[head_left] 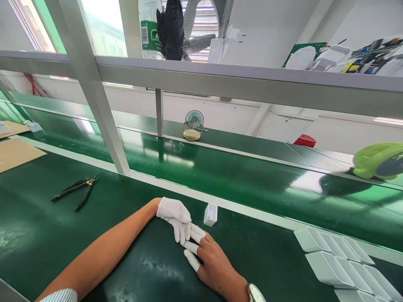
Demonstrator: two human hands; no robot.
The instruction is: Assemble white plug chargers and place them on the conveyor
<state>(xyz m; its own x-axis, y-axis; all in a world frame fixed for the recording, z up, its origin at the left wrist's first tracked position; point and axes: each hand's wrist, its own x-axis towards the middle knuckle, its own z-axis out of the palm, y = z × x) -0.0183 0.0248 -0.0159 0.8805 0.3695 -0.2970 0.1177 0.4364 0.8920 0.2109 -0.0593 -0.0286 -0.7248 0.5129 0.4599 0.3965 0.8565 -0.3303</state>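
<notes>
My left hand (175,217) wears a white glove and lies on the green bench, its fingers draped over the fingertips of my right hand (211,259). The right hand is bare except for white finger cots on the fingertips, and it rests flat with a watch at the wrist. Neither hand holds anything. A small white plastic housing (210,214) stands upright just beyond the hands, near the edge of the conveyor belt (239,176).
Black pliers (76,191) lie on the bench to the left. Rows of white plastic housings (338,260) sit at the right. A small desk fan (193,125) stands across the belt, a green fan (378,160) at far right, cardboard (15,153) at far left.
</notes>
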